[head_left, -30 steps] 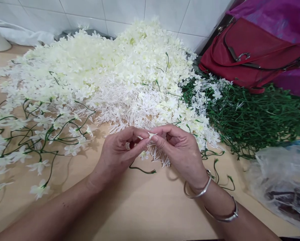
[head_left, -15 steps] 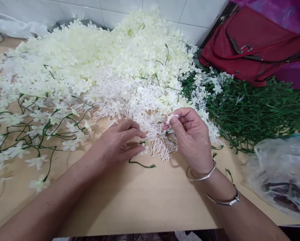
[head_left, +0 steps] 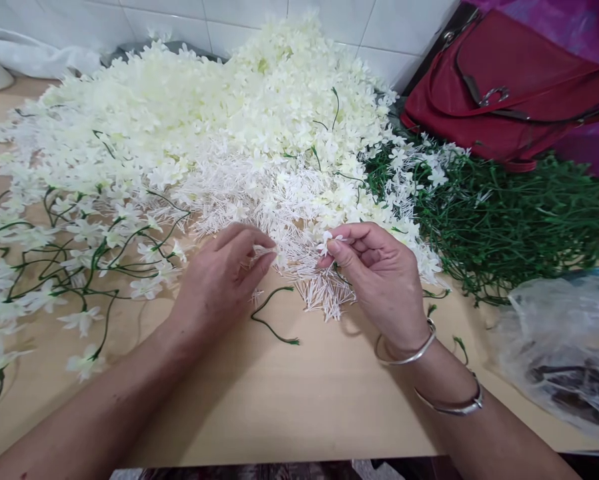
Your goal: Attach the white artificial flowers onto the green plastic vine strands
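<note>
My right hand [head_left: 377, 273] pinches a small white artificial flower [head_left: 325, 244] between thumb and fingertips, above the near edge of the pile. To its left, my left hand [head_left: 224, 280] has thumb and forefinger brought close together over the white stamens [head_left: 324, 297]; whatever they hold, if anything, is too small to make out. A loose green plastic stem [head_left: 269, 323] lies bent on the table just below the two hands. Left of my left hand, several white flowers [head_left: 82, 321] on green stems are spread out.
A large heap of cream-white flower heads [head_left: 194, 100] rises against the tiled wall [head_left: 324, 20]. On the right lie a mass of green stems [head_left: 519, 220], a red handbag [head_left: 504, 87] and a clear plastic bag [head_left: 554, 347]. The wooden table's [head_left: 299, 413] front edge is near me.
My left hand has moved slightly up and left, away from the loose green stem, which has shifted and turned. My right hand has brought its flower a little to the left.
</note>
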`<state>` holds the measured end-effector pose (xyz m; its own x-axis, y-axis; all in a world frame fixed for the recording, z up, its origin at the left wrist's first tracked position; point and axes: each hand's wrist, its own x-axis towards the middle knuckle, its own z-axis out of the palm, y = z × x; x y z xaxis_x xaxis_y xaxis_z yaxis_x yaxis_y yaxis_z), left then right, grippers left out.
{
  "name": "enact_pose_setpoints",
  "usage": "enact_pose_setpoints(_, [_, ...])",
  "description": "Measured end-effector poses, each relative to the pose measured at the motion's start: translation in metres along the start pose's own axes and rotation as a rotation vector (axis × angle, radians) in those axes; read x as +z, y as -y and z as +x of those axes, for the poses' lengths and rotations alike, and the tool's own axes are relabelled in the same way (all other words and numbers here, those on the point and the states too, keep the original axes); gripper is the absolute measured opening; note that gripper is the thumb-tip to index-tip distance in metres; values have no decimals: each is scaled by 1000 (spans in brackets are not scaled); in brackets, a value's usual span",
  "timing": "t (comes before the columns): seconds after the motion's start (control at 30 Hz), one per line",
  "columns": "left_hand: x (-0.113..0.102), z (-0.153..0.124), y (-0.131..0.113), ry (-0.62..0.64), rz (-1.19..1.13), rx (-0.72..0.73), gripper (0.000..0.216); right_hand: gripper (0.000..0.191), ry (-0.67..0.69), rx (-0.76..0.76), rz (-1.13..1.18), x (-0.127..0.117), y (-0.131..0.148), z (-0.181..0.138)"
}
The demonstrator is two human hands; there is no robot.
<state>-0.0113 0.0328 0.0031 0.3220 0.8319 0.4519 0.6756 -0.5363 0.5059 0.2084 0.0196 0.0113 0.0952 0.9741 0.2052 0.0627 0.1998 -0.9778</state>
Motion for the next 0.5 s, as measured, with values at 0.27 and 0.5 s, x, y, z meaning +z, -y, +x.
enact_pose_setpoints(0.27, [1,-4,3,222,50,261,5,8,-37,0,-9,-1,-7,4])
enact_pose_setpoints(0.5, [2,-2,0,326,159,304,18,13,50,60,30,-1,-6,2])
